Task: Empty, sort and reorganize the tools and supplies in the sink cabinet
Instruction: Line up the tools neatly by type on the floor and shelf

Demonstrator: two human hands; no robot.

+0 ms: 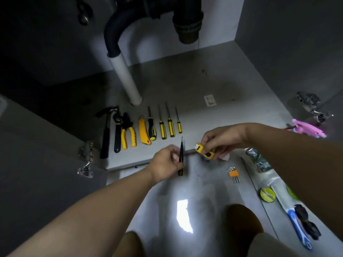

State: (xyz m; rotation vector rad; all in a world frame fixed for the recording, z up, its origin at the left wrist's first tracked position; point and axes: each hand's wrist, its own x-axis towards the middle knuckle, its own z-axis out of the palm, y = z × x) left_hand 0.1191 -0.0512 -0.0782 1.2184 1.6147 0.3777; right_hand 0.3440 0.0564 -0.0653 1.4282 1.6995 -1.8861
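My left hand (167,163) grips a thin black pointed tool (181,154), held upright just in front of the cabinet floor's edge (148,162). To its right, my right hand (220,140) pinches a small yellow and black tool (199,147). On the cabinet floor lies a neat row: a hammer (105,134), a black wrench (117,134), yellow pliers (128,132), a yellow utility knife (143,132) and several yellow-black screwdrivers (163,127).
A white drain pipe (126,76) stands behind the row, under black plumbing (187,21). On the floor at right lie orange-held hex keys (234,173), a round yellow tape measure (267,194), a blue-handled brush (297,223), bagged hardware (258,160) and a pink item (306,127). Door hinges (87,158) flank the opening.
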